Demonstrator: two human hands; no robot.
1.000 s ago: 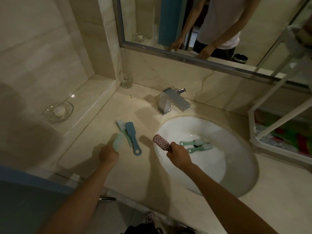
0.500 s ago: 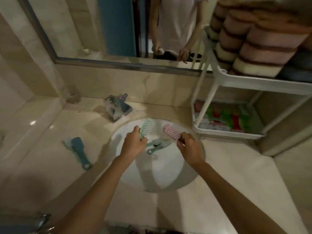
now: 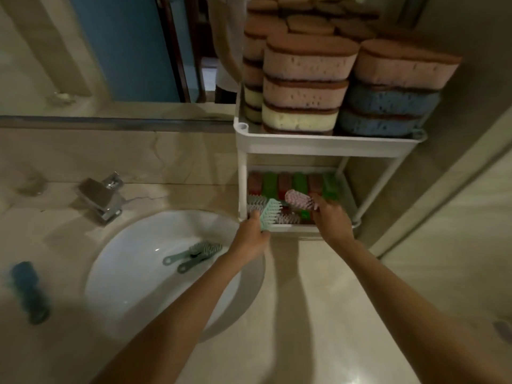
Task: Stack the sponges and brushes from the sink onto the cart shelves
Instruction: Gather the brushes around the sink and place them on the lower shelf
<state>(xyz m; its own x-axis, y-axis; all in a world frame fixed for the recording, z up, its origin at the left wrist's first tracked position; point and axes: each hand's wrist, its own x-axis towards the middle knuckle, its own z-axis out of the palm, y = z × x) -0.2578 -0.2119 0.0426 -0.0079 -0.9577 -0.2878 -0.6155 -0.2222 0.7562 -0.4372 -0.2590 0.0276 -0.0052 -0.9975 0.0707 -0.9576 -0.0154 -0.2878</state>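
Countertop [image 3: 318,314] of pale stone runs across the scene, and the white sink [image 3: 133,261] set into it serves as the landmark. Far left of the sink, a blue brush [image 3: 29,291] lies on the stone, blurred. Just behind the sink's rim stands a chrome faucet [image 3: 101,199], and above that a mirror [image 3: 116,51] covers the wall. Inside the sink, toward its right side, two green brushes [image 3: 194,254] lie side by side, touching, handles pointing to the lower left. Over the sink's right rim, the left hand [image 3: 250,238] is closed around the handle of a mint brush [image 3: 270,214], whose bristled head tilts up against the front edge of the cart's lower shelf [image 3: 291,230]. Right of the sink, the white cart [image 3: 318,146] stands on the counter; its lower shelf holds red and green sponges [image 3: 285,182] in a row at the back and several brushes in front, though how many cannot be told. The right hand [image 3: 331,217] grips a pink brush [image 3: 300,202] above those shelf contents, its head pointing left. The upper shelf [image 3: 327,139] carries stacked sponges [image 3: 304,81], pink and cream in the middle, pink over blue at the right.
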